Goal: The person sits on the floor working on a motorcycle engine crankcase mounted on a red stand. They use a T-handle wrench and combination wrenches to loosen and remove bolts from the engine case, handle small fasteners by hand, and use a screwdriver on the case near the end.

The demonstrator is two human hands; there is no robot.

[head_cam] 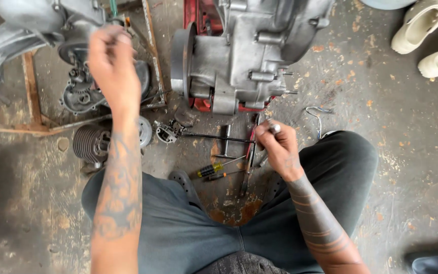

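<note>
Grey cast metal dominates the far left, where the left hand [111, 56] is raised with fingers curled, over an open engine case half [82, 91]; what it holds, if anything, cannot be told. Below it lies a finned cylinder [91, 143]. Centre, the engine block [244, 56] stands beyond both hands. A long T-bar wrench [214, 137] lies left-to-right on the stained concrete floor [406, 127], beside a yellow-handled screwdriver [216, 167] (shaft pointing right). The right hand [279, 148], nearer the bar, pinches a small metal socket [274, 127].
</note>
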